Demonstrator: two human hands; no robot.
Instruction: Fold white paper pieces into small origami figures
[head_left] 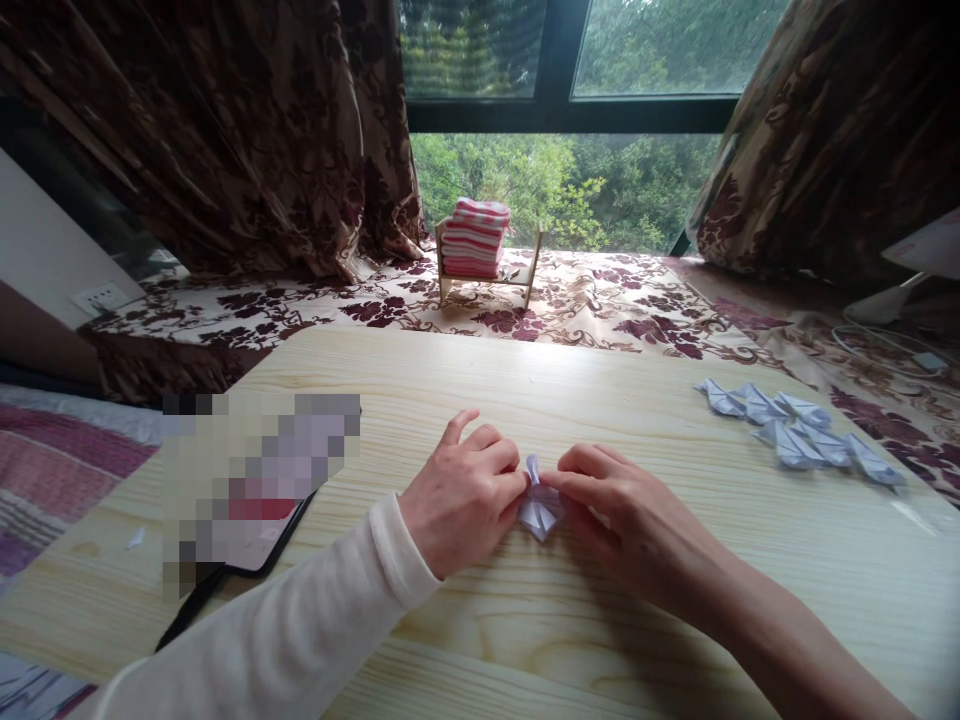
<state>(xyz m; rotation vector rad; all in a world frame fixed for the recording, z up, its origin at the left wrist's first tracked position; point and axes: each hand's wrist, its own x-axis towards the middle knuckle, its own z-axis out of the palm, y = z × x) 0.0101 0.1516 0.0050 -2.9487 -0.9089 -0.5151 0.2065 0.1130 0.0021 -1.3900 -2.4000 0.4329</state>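
Note:
A small pale lilac folded paper piece (538, 505) lies on the light wooden table (480, 390) between my two hands. My left hand (465, 495), in a cream sleeve, pinches the paper's left side with curled fingers. From the right, my right hand (622, 510) pinches its upper edge with thumb and fingertips. Part of the paper is hidden under my fingers.
Several finished folded paper pieces (799, 430) lie in a cluster at the table's right. A blurred-out flat object (255, 480) sits on the left. Beyond the table a small wooden rack with striped cloths (480, 245) stands on a floral sill before the window, curtains either side.

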